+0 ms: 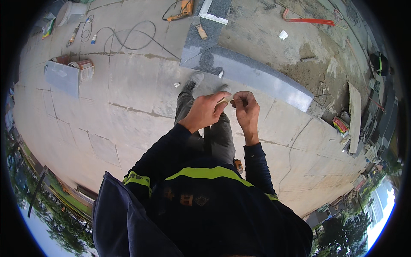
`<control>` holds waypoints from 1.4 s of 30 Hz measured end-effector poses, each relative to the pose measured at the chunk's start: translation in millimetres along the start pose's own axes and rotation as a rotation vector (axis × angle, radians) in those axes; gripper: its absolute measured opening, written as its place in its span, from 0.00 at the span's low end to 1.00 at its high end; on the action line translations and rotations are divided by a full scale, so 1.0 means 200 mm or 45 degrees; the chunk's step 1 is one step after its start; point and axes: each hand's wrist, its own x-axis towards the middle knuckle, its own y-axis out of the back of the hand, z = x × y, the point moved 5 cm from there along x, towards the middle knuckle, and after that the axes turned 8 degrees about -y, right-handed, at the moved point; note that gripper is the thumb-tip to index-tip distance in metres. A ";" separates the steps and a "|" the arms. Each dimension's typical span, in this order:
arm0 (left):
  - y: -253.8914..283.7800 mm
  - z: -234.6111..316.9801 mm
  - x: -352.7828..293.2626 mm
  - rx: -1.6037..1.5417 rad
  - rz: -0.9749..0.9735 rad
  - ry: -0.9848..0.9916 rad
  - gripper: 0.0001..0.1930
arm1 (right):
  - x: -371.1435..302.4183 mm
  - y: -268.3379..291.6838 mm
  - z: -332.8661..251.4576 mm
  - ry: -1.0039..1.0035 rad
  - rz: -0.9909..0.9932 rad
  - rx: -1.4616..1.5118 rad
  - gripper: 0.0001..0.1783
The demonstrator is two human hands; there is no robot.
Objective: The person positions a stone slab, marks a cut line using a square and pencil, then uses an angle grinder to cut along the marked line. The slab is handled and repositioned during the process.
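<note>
My left hand point(202, 112) is closed in front of my body, with a small pale yellowish object point(224, 100) between its thumb and fingers. Its kind cannot be made out, as the fingers cover most of it. Just to the right, my right hand point(247, 112) is pinched, thumb against curled fingers, close beside that object. Whatever the pinch may hold is too small to see. Both hands hang above my legs, short of a grey stone slab point(261, 73) on the ground.
A brush with a wooden handle point(201, 32) and a white metal square point(214, 18) lie on the far stone strip. An orange power tool point(182, 10) and looped cable point(128, 36) are at far left. Left stand a bucket point(85, 68) and grey panel point(62, 79); a red bar point(308, 20) lies far right.
</note>
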 end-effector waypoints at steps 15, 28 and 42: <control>0.15 -0.75 -0.28 0.187 0.179 0.362 0.12 | 0.39 -0.67 0.45 -0.312 -0.617 0.456 0.14; 0.70 -1.23 -0.30 -0.626 -0.325 0.342 0.27 | 0.48 -1.38 0.63 -0.566 -0.169 0.993 0.09; 0.38 -1.87 -0.16 0.356 -0.482 0.594 0.24 | 0.92 -1.29 0.81 -0.068 0.158 -0.043 0.10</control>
